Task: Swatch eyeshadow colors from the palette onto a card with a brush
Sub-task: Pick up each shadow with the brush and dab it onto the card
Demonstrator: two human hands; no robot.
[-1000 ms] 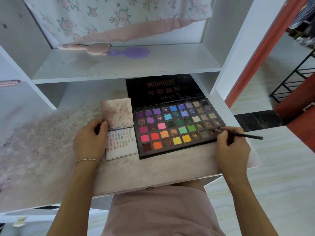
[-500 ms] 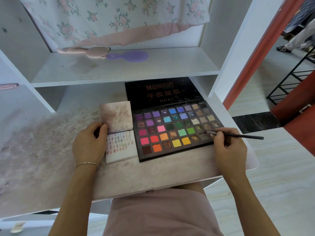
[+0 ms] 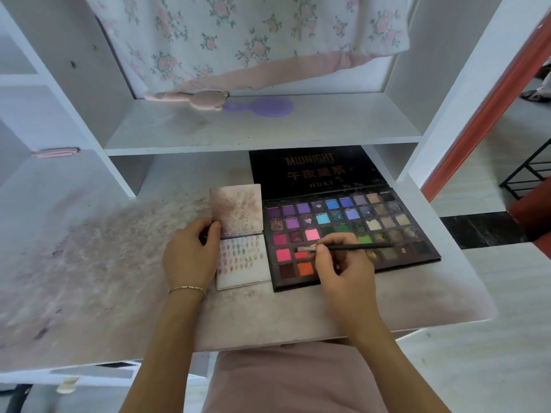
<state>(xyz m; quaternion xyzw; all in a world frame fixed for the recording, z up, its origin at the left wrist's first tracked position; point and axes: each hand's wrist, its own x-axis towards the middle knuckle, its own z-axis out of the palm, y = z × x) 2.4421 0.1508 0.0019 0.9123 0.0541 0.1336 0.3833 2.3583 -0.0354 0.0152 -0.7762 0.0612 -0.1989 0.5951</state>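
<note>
Right hand [image 3: 343, 274] fingers pinched the brush [image 3: 346, 248] over the palette's [image 3: 393, 231] red pans at frame centre; left hand [image 3: 190, 254] fingers gripped the card [image 3: 243, 263] on the desk [image 3: 119, 263].

This looks like a home, likely a bedroom or dressing corner. A white desk [image 3: 298, 317] with built-in shelving [image 3: 268, 135] carries a floral cloth [image 3: 238, 34] hanging at the back, a purple hairbrush [image 3: 262, 106] and a pink plush toy [image 3: 190, 98] on the shelf. Past the desk's right edge lie a tiled floor [image 3: 492, 353] and a red door frame [image 3: 477, 120].
</note>
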